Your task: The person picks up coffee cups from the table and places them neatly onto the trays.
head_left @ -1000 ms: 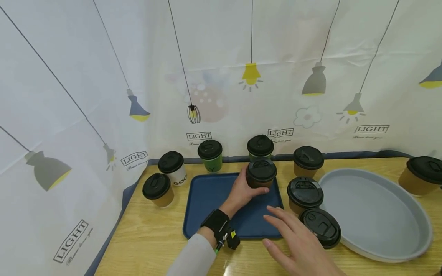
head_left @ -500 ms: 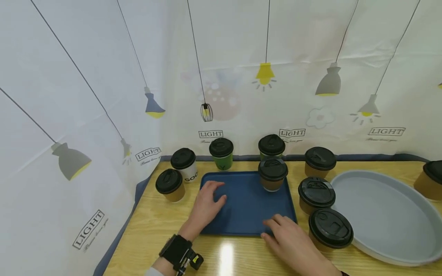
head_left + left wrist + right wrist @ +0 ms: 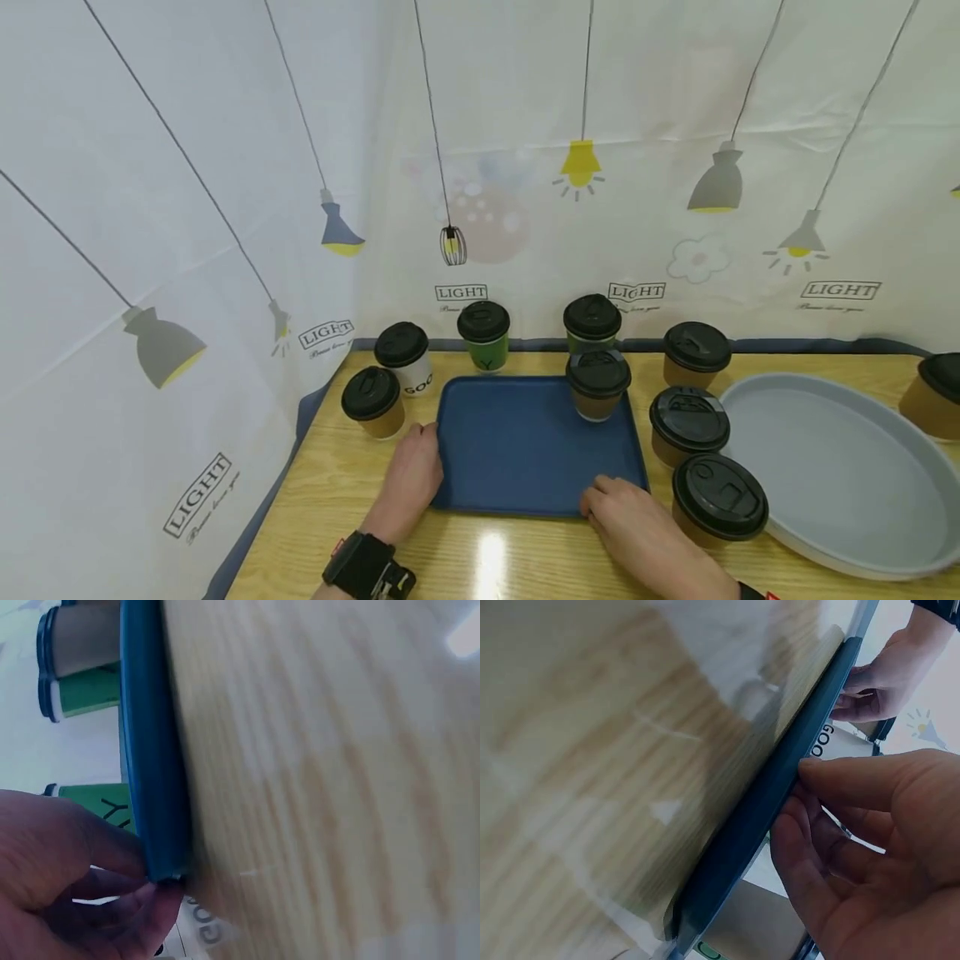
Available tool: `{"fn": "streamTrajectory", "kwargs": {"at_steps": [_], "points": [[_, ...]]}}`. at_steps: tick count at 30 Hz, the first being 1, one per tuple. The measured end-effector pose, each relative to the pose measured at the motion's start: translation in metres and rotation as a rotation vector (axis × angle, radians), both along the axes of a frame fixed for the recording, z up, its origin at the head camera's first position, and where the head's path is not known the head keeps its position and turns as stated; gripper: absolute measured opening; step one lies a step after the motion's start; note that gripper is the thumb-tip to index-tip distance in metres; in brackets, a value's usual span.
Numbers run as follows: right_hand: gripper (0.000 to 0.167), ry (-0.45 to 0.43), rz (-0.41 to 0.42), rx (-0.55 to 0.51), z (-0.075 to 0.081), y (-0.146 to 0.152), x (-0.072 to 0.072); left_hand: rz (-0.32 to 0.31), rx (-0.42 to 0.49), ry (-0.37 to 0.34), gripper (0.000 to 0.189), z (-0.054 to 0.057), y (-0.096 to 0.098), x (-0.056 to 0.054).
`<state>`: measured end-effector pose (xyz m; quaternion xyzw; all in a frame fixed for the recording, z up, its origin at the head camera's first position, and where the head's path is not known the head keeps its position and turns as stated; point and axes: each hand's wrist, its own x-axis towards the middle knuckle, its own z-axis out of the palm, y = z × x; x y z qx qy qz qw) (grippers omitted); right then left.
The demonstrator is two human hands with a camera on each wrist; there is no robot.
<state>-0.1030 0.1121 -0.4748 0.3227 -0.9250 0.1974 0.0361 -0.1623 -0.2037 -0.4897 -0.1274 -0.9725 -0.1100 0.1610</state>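
A blue rectangular tray (image 3: 525, 450) lies on the wooden table. My left hand (image 3: 411, 475) pinches its left edge, fingertips (image 3: 161, 904) curled at the rim in the left wrist view. Near the front right corner, my right hand (image 3: 633, 521) holds the tray's front edge, with thumb and curled fingers (image 3: 795, 847) against the rim in the right wrist view. On the tray's back right corner stands a brown paper coffee cup (image 3: 597, 404) with a black lid, upright, touched by neither hand.
A brown cup (image 3: 382, 421), a white cup (image 3: 416, 373) and two green cups (image 3: 489, 354) stand left of and behind the tray. More lidded brown cups (image 3: 673, 450) line its right side. A round grey tray (image 3: 840, 475) lies further right. Behind hangs a printed curtain (image 3: 525, 167).
My left hand let go of the brown cup at the tray's back right corner and moved left to the tray's left edge. My right hand came forward onto the front edge.
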Motion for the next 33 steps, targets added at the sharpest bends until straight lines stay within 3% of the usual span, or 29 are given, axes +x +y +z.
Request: {"fn": "streamTrajectory", "kwargs": {"at_steps": [7, 13, 17, 19, 25, 27, 29, 33], "points": [[0.013, -0.136, 0.045, 0.015, 0.000, 0.005, 0.008, 0.012, 0.132, -0.155, 0.032, 0.003, -0.006, 0.004], [0.013, -0.174, 0.060, 0.012, -0.001, 0.009, 0.015, 0.012, 0.151, -0.183, 0.030, 0.006, -0.006, 0.013], [0.005, -0.165, 0.034, -0.015, 0.007, 0.013, 0.022, 0.013, 0.168, -0.200, 0.031, 0.008, -0.005, 0.015], [0.012, -0.090, -0.014, -0.059, 0.017, 0.018, 0.029, 0.017, 0.182, -0.212, 0.032, 0.008, -0.005, 0.014], [0.040, 0.397, -0.291, -0.297, 0.048, 0.048, 0.053, 0.027, 0.201, -0.242, 0.034, 0.007, -0.006, 0.013], [0.055, 0.403, -0.372, -0.359, 0.052, 0.063, 0.055, 0.031, 0.202, -0.250, 0.034, 0.008, -0.006, 0.012], [0.072, 0.356, -0.422, -0.403, 0.051, 0.076, 0.054, 0.032, 0.200, -0.252, 0.034, 0.008, -0.006, 0.012], [0.103, 0.224, -0.507, -0.377, 0.040, 0.096, 0.049, 0.032, 0.193, -0.250, 0.033, 0.007, -0.005, 0.011]]}}
